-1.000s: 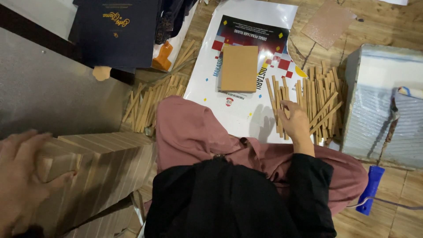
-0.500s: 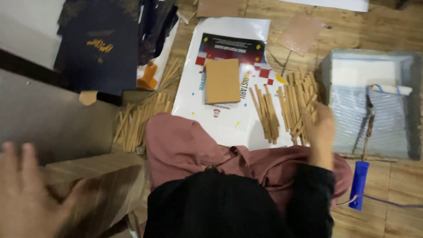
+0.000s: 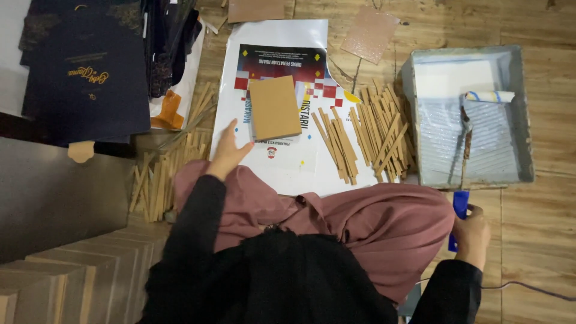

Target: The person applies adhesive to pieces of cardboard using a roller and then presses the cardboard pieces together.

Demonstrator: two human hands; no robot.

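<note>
My left hand lies open on a white printed poster sheet, its fingertips just beside the lower left corner of a brown cardboard board. It holds nothing. My right hand is closed around the blue handle of a paint roller. The roller's head rests inside a grey paint tray to the right. A pile of thin wooden strips lies between the board and the tray. Black sleeves and a pink skirt fill the lower middle.
More wooden strips lie on the floor at the left. A row of brown boards stands at the lower left beside a grey panel. Dark navy folders are stacked at the upper left. Cardboard scraps lie at the top.
My left hand left the stack of boards at the lower left and moved up beside the brown board. My right hand left the wooden strips and took hold of the blue roller handle.
</note>
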